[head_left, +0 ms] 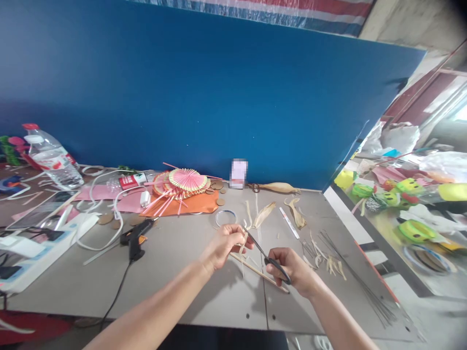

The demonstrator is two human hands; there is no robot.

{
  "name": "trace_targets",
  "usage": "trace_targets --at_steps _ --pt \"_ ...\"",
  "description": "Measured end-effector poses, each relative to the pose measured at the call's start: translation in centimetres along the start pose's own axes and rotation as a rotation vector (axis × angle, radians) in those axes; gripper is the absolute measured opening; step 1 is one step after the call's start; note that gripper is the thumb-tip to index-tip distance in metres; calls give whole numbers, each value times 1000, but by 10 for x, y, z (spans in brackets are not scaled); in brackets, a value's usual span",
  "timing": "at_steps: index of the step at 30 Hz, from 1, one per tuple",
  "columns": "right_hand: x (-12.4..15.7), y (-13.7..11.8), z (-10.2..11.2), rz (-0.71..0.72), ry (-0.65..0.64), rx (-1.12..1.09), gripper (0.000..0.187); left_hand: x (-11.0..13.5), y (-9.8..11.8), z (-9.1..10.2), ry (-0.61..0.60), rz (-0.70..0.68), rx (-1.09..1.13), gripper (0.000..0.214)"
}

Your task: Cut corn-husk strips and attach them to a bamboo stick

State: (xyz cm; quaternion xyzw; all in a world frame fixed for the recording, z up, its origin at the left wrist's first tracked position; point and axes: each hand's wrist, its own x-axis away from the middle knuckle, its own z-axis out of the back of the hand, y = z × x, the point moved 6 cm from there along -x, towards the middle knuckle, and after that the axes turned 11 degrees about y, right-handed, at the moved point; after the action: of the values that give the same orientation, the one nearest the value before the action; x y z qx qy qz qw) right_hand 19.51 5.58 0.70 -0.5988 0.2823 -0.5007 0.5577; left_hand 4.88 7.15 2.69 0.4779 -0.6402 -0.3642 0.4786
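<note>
My left hand [229, 243] is closed in a pinch on a pale dried husk strip [241, 241], whose thin ends stick out above and below the fingers. In my right hand [288, 267] is a pair of scissors [279, 270] with dark handles, its blades pointing up and left to the strip by my left fingertips. Whether the blades touch the strip, I cannot tell. Beneath both hands a thin wooden stick [255, 270] slants across the table. Beyond them lie larger dried husk pieces [264, 215] and a white marker pen [289, 223].
A glue gun [134, 239] with its cable lies left of my hands, near a white power strip [47, 253]. Pink paper fans [188, 181], a plastic bottle [54, 158] and a blue panel [219, 97] stand behind. Thin wires [357, 277] and husk scraps [335, 266] lie at right.
</note>
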Motion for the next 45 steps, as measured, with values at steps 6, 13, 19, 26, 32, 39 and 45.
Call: trace_targets --at_steps 6,13,19,26,32,39,45 --pt "2 0 0 17 -47 -27 38 -1 -2 0 4 21 -7 6" --pt "3 1 2 15 -114 -35 36 1 0 -5 -14 58 -53 4" --pt "1 5 3 -8 -109 -18 36 0 -3 -5 -17 79 -55 6" --pt "2 5 3 -19 -114 -10 36 -1 -4 -5 -45 90 -84 9" --pt "3 2 5 -17 -82 6 36 1 -4 -2 -26 123 -86 7" --pt "2 1 10 -2 5 151 35 2 -9 1 16 136 -62 7" --pt "2 2 11 -4 12 176 35 1 -10 5 47 135 -36 8"
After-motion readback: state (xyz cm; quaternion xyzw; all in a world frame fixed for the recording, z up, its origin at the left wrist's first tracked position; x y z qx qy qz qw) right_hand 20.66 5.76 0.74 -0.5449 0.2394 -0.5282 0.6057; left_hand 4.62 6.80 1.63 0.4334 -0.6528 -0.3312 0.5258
